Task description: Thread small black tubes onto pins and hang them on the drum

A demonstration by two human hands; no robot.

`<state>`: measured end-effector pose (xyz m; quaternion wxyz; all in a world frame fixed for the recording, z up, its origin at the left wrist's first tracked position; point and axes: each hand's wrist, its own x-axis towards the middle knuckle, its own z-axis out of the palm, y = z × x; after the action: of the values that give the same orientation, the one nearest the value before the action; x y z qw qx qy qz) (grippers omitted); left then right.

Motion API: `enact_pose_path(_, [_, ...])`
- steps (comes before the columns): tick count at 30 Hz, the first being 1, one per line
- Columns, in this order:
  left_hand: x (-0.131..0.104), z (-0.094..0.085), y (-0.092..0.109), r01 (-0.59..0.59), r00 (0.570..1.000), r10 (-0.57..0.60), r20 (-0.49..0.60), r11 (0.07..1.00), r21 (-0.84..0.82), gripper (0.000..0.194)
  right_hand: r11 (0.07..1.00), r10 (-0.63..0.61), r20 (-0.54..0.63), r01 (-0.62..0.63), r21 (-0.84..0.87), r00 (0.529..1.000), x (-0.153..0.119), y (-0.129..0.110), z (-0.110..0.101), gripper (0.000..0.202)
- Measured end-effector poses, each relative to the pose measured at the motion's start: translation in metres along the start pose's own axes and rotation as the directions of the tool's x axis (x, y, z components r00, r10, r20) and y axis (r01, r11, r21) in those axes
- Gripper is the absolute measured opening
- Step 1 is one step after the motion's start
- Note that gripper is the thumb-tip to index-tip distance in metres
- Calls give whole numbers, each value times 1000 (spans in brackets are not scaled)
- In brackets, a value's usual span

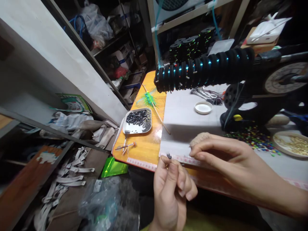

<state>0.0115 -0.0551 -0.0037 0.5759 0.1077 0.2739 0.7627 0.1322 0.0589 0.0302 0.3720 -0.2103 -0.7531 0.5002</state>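
Note:
At the table's front edge, my left hand [170,189] pinches a small dark tufted piece [169,156] between thumb and forefinger; a tiny gold bit shows below it. To its right, my right hand [228,157] has its thumb and forefinger close together, and whether anything thin lies between them is too small to tell. A beige cover [201,138] wraps a finger of that hand. Left of both hands, a white tray [125,128] holds black cylindrical pieces [138,117] and small grey ones.
A black machine arm [204,71] with ringed loops crosses above the table [154,150]. A stick with green bristles [149,99], a white lid [203,108], colored beads [257,138] and a dish of gold pieces [292,144] lie around. Shelves stand left.

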Motion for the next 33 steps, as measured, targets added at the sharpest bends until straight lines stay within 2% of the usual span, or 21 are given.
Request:
enact_pose_path(4, [-1,1,-1,64,998,-65,-12,998,-23,29,999,8,19,-9,38,1000,0,0,1,19])
enact_pose_path(10, [0,2,-1,89,995,-91,-42,995,-54,31,998,-36,25,35,46,999,1,0,1,19])
enact_pose_path(14, [0,4,-3,125,988,-131,-82,989,-75,32,987,-162,71,163,2,984,-3,8,0,11])
enact_pose_path(17, [-1,9,-6,138,983,-145,-109,988,-69,30,946,-299,102,309,-97,949,-9,13,-1,22])
enact_pose_path(19, [-1,13,-7,98,984,-103,-146,994,-37,26,914,-347,113,363,-180,931,-13,14,-1,26])
enact_pose_path(22, [2,18,-6,-30,979,32,-202,999,13,24,883,-358,122,378,-279,926,-16,11,2,20])
enact_pose_path(25, [6,17,-4,-176,972,178,-151,984,28,19,869,-369,131,391,-302,920,-15,7,5,15])
enact_pose_path(27, [8,13,-3,-250,963,253,-99,967,40,23,872,-365,142,391,-294,920,-13,6,6,14])
enact_pose_path(33, [7,5,-4,-281,956,289,-55,952,118,20,932,-292,89,304,-199,952,-7,6,3,12])
